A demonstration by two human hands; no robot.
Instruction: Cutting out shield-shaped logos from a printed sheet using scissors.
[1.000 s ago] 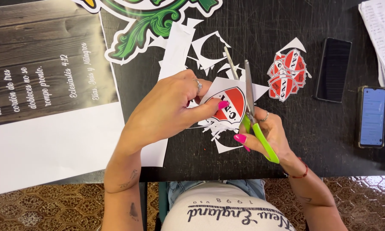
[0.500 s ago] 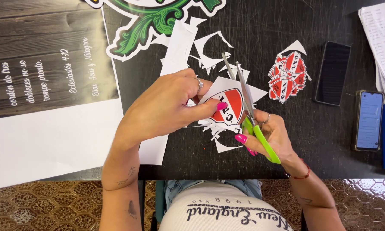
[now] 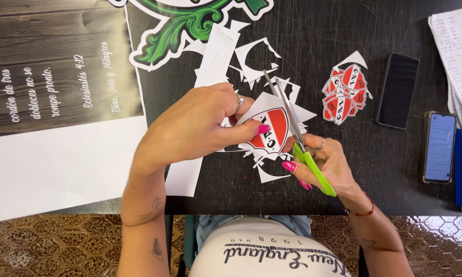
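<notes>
in the head view, the left hand (image 3: 200,123) is pinching a flat paper sheet printed with a red-and-white shield crest (image 3: 270,129) between thumb and fingers, holding it just above the matte black table (image 3: 313,36), the crest's pointed tip aiming toward the person. the right hand (image 3: 326,164) is gripping green-handled scissors with slim metal blades (image 3: 292,131), fingers closed through the loops, their long axis running diagonally away up-left along the crest's right edge. white jagged paper scraps (image 3: 251,61) are lying beyond, a stack of cut red crests (image 3: 345,92) sitting well apart to the right.

A craft desk: black table (image 3: 344,169) strewn with paper offcuts (image 3: 251,61), printed posters (image 3: 56,82).
</notes>
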